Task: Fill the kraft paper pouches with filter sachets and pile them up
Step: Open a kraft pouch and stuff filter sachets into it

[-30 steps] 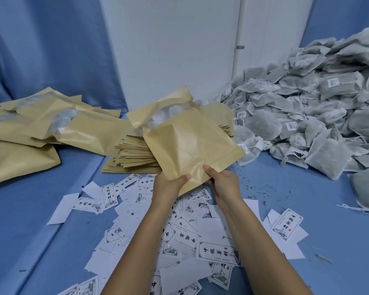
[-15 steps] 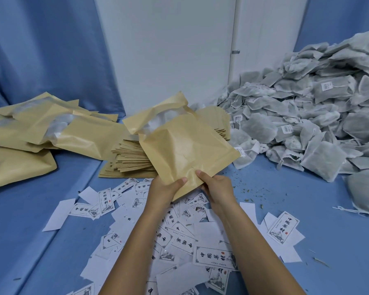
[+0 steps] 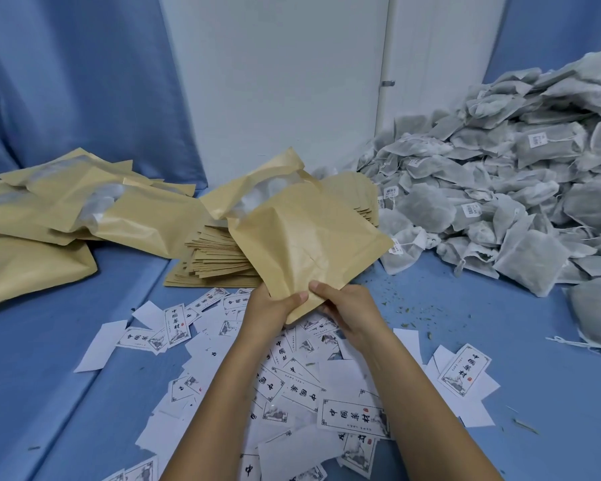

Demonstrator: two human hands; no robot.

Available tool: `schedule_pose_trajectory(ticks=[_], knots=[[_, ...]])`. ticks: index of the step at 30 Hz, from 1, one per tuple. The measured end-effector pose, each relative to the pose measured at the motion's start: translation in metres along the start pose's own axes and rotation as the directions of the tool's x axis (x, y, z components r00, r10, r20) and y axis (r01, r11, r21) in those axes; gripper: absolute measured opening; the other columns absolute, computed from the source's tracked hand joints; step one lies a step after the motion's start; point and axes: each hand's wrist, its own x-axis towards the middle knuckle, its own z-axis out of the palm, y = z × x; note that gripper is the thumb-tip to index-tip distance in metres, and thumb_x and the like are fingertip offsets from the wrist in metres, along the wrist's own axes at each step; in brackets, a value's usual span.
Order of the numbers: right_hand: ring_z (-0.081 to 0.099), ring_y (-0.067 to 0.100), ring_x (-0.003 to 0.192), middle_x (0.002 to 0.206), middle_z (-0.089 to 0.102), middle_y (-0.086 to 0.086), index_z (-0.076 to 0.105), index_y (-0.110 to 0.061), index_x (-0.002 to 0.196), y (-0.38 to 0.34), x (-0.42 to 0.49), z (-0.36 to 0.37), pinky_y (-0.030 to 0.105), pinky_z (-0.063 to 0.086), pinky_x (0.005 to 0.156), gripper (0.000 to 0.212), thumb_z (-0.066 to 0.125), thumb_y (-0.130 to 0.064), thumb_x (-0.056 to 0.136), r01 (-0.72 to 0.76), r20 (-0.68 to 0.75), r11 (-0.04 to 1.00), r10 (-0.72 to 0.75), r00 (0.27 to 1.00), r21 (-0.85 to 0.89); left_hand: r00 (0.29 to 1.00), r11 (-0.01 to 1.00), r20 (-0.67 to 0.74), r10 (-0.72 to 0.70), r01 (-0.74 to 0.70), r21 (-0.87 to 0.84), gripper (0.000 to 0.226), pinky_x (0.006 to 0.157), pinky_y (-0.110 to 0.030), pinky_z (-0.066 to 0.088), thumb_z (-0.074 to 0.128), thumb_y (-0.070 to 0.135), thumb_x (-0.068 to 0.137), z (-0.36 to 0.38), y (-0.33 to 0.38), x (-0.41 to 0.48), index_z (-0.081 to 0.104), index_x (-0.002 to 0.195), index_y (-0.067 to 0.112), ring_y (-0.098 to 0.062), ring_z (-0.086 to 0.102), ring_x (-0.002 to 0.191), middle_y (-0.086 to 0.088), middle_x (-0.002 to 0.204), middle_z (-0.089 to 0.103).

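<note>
Paper pouch (image 3: 302, 244): held at centre, over the stack of empty pouches (image 3: 216, 258), mouth far and gaping. Near corner is pinched by left hand (image 3: 271, 307) and right hand (image 3: 347, 307), thumbs on top. Risk, as judged: sachet (image 3: 275, 192) may be spilled if the pouch is tipped; filled pile (image 3: 84, 210), far left, may be toppled by a careless drop.

Blue surface (image 3: 535, 394), filled pouches (image 3: 66, 216), flat pouch stack (image 3: 216, 258), sachet heap (image 3: 500, 189), scattered labels (image 3: 292, 387)

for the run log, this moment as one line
step: filled pouch held | left hand: grips its lower edge | right hand: grips it too | filled pile: left | sachet heap: right
</note>
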Motion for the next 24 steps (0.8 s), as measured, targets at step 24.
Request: schedule_pose_trajectory(ticks=[24], knots=[[0.049,0.010,0.042,0.046,0.052,-0.005,0.055,-0.010,0.061,-0.0067,-0.0044,0.0012,0.013,0.033,0.035,0.031,0.074,-0.019,0.084,0.088,-0.259,0.995,-0.072,0.963,0.049,0.986,0.991,0.097,-0.136,0.135,0.010,0.015,0.056,-0.017,0.051,0.066,0.018,0.090,-0.0026,-0.0020,-0.0004,0.070,0.096,0.005,-0.012,0.068,0.066,-0.007,0.085,0.073]])
